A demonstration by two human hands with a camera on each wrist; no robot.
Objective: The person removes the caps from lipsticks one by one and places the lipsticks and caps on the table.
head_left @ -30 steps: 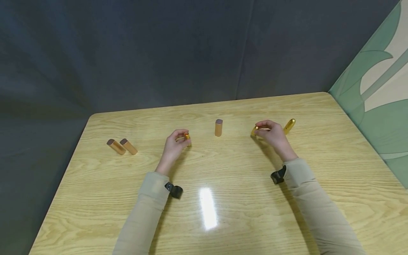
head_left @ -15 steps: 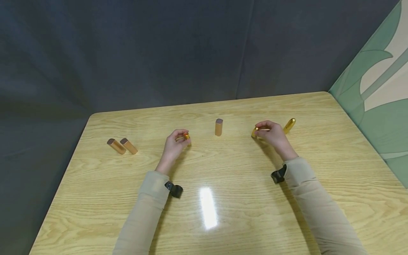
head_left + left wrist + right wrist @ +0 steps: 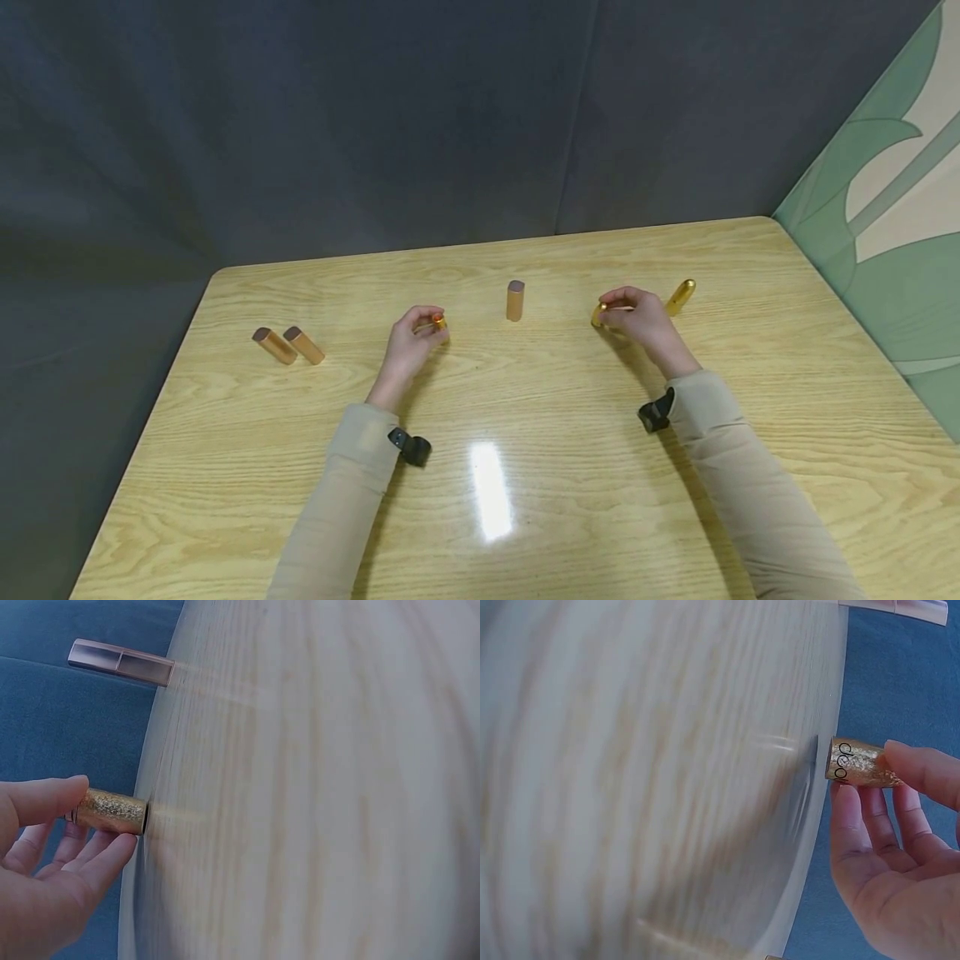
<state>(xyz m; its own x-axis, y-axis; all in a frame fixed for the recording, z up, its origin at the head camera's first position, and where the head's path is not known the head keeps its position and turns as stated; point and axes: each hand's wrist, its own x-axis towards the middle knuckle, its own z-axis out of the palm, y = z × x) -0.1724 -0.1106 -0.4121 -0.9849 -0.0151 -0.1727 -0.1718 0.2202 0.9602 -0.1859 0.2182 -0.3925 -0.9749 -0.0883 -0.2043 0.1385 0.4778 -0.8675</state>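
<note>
In the head view my left hand (image 3: 405, 348) pinches the gold base of a lipstick (image 3: 439, 322), its reddish end facing up. The left wrist view shows that lipstick base (image 3: 112, 811) as a glittery cylinder, thumb on one side and fingers on the other, its bottom right at the tabletop. My right hand (image 3: 643, 323) pinches a gold lipstick cap (image 3: 597, 315). Dark lettering runs across this cap (image 3: 855, 761) in the right wrist view. Its wide end is at the table surface, and its narrower end lies between thumb and fingertips.
Between the hands a rose-gold lipstick tube (image 3: 515, 302) stands upright. Two similar tubes (image 3: 272, 344) stand close together at the left. Behind my right hand is a round-topped gold lipstick (image 3: 682, 296). A dark curtain (image 3: 390, 125) borders the far edge of the wooden table (image 3: 570, 467).
Over the last second the right hand's cap shifts very slightly and stands a little more upright. The left hand and the other tubes stay where they were.
</note>
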